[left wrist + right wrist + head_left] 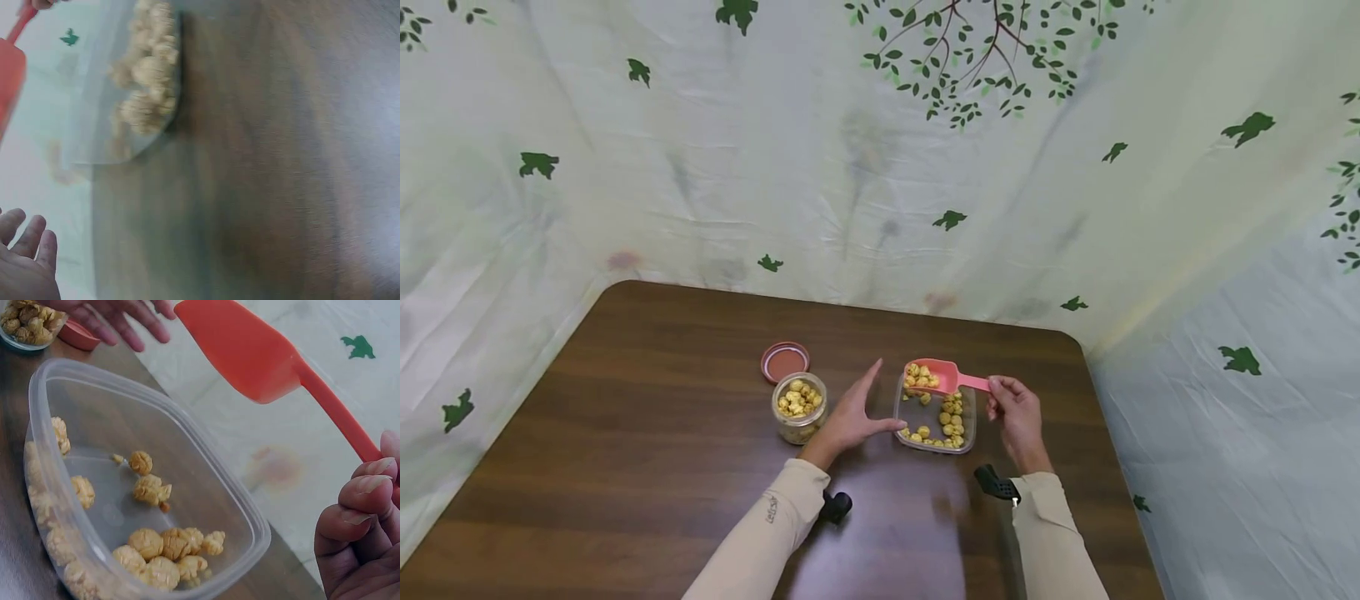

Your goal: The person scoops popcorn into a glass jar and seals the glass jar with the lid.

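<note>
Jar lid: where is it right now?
In the head view the lid lies flat on the table, just behind the open jar of popcorn, left of the plastic container. Neither hand touches it.

Glossy wood-grain table (662,433); clear plastic tub (206,487); smooth plastic scoop (250,356).

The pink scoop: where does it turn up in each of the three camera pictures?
Head: pink scoop at centre, loaded, above the clear container's far end, handle in the right hand.
Left wrist: top left edge, partly cut off.
Right wrist: upper middle, underside showing.
Shared landmark: the clear container.
</note>
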Tool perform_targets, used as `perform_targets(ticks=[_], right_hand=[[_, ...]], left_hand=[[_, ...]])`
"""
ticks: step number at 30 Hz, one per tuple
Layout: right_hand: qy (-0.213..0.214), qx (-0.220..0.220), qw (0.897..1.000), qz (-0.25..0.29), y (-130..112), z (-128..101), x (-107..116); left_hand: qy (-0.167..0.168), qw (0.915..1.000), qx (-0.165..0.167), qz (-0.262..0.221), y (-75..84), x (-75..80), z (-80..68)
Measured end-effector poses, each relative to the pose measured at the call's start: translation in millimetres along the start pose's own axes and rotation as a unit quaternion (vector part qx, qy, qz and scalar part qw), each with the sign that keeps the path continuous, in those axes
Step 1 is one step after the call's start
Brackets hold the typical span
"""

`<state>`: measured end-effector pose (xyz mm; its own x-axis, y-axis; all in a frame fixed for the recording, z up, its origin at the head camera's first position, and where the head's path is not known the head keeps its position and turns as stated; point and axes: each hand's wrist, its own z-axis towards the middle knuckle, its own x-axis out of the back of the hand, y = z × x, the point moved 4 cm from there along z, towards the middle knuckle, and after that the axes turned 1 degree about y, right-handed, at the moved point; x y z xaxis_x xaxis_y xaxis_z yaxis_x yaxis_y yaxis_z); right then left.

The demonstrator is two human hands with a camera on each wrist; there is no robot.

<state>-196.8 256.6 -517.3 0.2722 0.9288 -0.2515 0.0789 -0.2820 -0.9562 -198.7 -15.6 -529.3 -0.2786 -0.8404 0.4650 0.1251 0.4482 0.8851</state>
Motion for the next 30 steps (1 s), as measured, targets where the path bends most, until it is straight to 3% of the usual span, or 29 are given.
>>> perform_targets(ticks=[16, 30], right_hand=[[-0.024, 0.003, 1.000, 0.013, -8.6, 3.8, -29.9], [-0.050, 0.005, 0.998, -0.033, -10.3, -0.9, -59.0]], left_hand=[[0.034, 0.9986, -0.040, 0.001, 43.0, 39.7, 0.4], [0.068, 0.9948, -0.075, -0.009, 31.2, 87.1, -12.8]])
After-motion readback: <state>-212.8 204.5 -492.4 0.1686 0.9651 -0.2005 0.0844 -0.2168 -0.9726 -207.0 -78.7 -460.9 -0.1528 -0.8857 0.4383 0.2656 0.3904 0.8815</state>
